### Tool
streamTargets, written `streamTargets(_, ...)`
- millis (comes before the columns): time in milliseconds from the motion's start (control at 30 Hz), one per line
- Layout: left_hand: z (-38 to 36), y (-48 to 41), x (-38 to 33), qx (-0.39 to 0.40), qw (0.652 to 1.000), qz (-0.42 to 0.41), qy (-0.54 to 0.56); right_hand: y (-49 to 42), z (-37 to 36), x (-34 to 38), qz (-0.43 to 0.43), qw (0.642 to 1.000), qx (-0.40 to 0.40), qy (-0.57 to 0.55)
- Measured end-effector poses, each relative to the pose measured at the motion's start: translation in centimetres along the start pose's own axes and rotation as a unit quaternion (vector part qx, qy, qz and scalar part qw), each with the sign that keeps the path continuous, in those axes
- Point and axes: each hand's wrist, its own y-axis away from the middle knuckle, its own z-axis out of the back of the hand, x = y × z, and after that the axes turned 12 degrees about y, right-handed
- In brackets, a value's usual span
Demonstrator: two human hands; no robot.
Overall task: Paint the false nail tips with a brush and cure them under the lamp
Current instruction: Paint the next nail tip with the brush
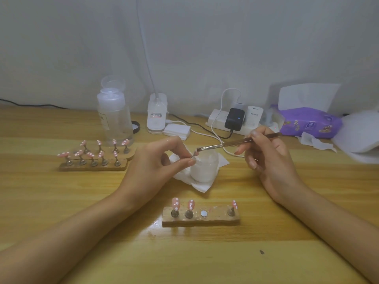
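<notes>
Pegs on the near stand (201, 220), at 6 o'clock from the white jar (204, 168), carry three pink dotted nail tips (176, 202). One bare magnet (203, 213) is probably where the loose one belongs.

Further in, our left hand (160, 162) pinches that loose tip (195, 155) by its peg between thumb and forefinger, just over the jar's rim at 11 o'clock. Our right hand (266, 158), at 3 o'clock, grips the brush (235, 142) like a pen. Its bristles are at the tip's face, though we cannot quite tell whether they touch.

To do this stroke well, we judge that we should:
- settle both wrists on the table (123, 253)
- keep our fingers on the peg and off the wet face
- draw light, even strokes along the tip
- wipe any surplus on the jar's rim

The tissue (205, 186) under the jar would catch drips.

Beyond, at 9 o'clock, two more stands (93, 167) hold nine tips. Farthest, at 11 o'clock by the wall, a clear bottle (114, 115) stands beside a white lamp (156, 113), likely the curing one. We think the tip should go back on its magnet before it goes there
</notes>
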Motion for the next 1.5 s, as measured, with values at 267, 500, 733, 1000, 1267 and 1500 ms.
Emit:
streamTargets(267, 0.01, -0.01, -0.06, -0.003, 1.0, -0.003, -0.002, 0.0, 0.02, -0.02, 0.001, 1.0, -0.012, 0.011)
streamTargets(500, 0.01, -0.05, -0.17, -0.007, 1.0, -0.002, 0.003, 0.08, -0.12, 0.01, -0.008, 1.0, -0.017, 0.022)
streamTargets(733, 0.07, 0.02, -0.1, -0.008, 1.0, -0.001, 0.005, 0.15, -0.1, 0.02, -0.004, 1.0, -0.012, 0.028)
streamTargets(1000, 0.08, 0.03, -0.12, -0.005, 1.0, -0.002, -0.001, 0.24, -0.11, -0.01, 0.009, 0.999, -0.006, 0.031)
streamTargets(1267, 0.03, 0.02, -0.23, -0.009, 1.0, -0.001, -0.004, 0.23, -0.13, -0.08, 0.032, 0.999, 0.003, 0.029)
streamTargets(1500, 0.02, 0.02, -0.3, -0.008, 1.0, -0.005, 0.002, 0.27, -0.03, -0.02, 0.034, 0.999, -0.001, 0.018)
